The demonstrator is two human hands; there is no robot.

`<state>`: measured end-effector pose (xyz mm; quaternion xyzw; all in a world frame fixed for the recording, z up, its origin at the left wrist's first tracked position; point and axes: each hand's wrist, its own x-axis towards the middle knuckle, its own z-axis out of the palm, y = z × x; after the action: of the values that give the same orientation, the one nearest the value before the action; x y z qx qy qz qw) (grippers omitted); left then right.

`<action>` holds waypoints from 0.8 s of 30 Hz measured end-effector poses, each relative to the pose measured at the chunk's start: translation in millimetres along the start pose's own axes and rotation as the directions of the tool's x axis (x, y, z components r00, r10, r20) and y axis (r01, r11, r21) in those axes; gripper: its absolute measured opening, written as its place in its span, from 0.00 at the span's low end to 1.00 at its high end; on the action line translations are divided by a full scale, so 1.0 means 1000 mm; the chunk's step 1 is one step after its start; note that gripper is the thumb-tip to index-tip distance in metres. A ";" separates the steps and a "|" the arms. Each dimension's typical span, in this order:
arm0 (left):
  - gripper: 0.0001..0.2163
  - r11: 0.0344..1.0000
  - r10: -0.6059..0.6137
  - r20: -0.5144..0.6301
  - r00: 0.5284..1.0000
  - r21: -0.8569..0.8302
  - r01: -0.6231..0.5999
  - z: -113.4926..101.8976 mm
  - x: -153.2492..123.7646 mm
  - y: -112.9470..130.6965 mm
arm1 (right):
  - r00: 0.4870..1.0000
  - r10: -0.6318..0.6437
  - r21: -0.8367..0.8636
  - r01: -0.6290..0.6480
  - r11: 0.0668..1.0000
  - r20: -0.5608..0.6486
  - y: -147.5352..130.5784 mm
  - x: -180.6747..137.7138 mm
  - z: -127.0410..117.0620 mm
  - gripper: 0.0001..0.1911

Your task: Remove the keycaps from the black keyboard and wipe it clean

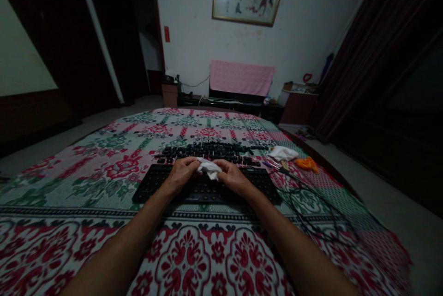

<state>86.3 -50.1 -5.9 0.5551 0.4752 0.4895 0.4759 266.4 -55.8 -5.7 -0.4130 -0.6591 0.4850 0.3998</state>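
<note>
A crumpled white tissue [209,168] is stretched between my two hands, above a black keyboard base [152,184] whose keycaps are off. My left hand [181,174] pinches the tissue's left end. At its right end, my right hand [235,178] grips it with closed fingers. Behind the base lie many loose black keycaps [214,150] in rough rows. Whether a keycap is inside the tissue cannot be seen. My hands and forearms cover part of the base's middle.
Right of the base lie another white tissue [283,153], an orange cloth [306,164] and a purple-handled tool [270,165]. A black cable [311,227] coils on the patterned tablecloth [117,222]. Beyond the table, a pink towel [242,77] hangs over a dark screen.
</note>
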 end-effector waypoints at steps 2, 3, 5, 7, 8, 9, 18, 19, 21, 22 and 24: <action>0.16 1.000 0.009 -0.021 1.000 0.012 -0.008 -0.001 0.001 -0.003 | 0.999 0.030 0.009 -0.031 0.999 0.042 -0.002 -0.001 0.000 0.18; 0.16 1.000 0.011 -0.029 1.000 0.018 -0.011 -0.002 0.002 -0.003 | 0.997 0.046 0.010 -0.047 0.999 0.066 -0.003 -0.001 0.000 0.17; 0.15 1.000 0.010 -0.039 0.999 0.020 -0.010 -0.002 0.001 -0.002 | 0.993 0.064 0.007 -0.065 0.998 0.102 -0.005 -0.002 0.000 0.16; 0.15 1.000 0.009 -0.047 0.999 0.010 -0.009 -0.001 0.000 0.001 | 0.993 0.052 -0.010 -0.051 0.999 0.107 -0.005 -0.003 0.000 0.16; 0.15 1.000 0.010 -0.052 0.999 0.009 -0.010 -0.001 -0.001 0.003 | 0.994 0.043 -0.023 -0.040 0.999 0.101 -0.005 -0.003 0.000 0.15; 0.15 1.000 0.013 -0.058 0.998 0.013 -0.012 0.000 -0.002 0.004 | 0.995 0.034 -0.035 -0.031 0.999 0.095 -0.005 -0.003 -0.001 0.15; 0.15 0.998 0.038 -0.019 0.999 0.052 -0.037 0.003 0.000 0.002 | 1.000 -0.008 -0.152 0.012 0.988 0.025 -0.001 -0.002 0.000 0.16; 0.15 0.998 0.028 -0.024 0.999 0.049 -0.027 0.003 0.000 0.001 | 1.000 -0.017 -0.165 0.019 0.986 0.016 0.000 -0.001 -0.001 0.16; 0.16 0.999 0.004 -0.047 0.999 0.039 -0.002 0.002 -0.001 0.003 | 0.999 -0.035 -0.183 0.036 0.983 0.009 0.002 -0.001 -0.002 0.19; 0.16 1.000 -0.008 -0.060 0.998 0.028 0.010 0.002 -0.001 0.004 | 0.999 -0.042 -0.187 0.043 0.981 0.010 0.003 -0.001 -0.002 0.20; 0.16 1.000 -0.022 -0.086 0.996 0.003 0.022 0.001 -0.002 0.006 | 0.999 -0.051 -0.181 0.053 0.982 0.021 0.003 -0.001 -0.003 0.20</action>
<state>87.5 -52.4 -0.6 0.5292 0.5021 0.5067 0.4594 270.3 -54.9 -8.4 -0.4265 -0.7142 0.4156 0.3678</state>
